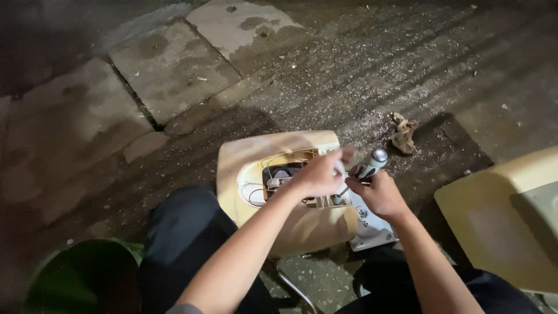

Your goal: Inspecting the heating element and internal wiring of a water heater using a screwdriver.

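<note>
Both hands work over an opened cream appliance housing (pixel 285 192) lying on the ground between the person's knees. Left hand (pixel 318 173) curled, fingertips pinched on something small and pale at the cavity's edge; what exactly, cannot tell. Right hand (pixel 379 193) closed around a screwdriver (pixel 367 168), grey ribbed handle with a rounded silvery cap, shaft angled down-left into the housing just beside the left hand.

Housing: smooth yellowed plastic, rounded corners, oval opening showing thin white and red wires and a dark component inside. White flat plate (pixel 372 224) with small round fittings juts from under its right edge, below the right wrist. Bent metal rod (pixel 293 285) near the lower side.

Second cream plastic shell (pixel 500 215), well apart at right, cut off by the frame. Crumpled tan rag (pixel 403 134) on the ground beyond the screwdriver. Green rounded object (pixel 81 276) lower left. Ground: rough, gritty concrete, damp-stained slabs (pixel 168 64) with a dark joint on the left.
</note>
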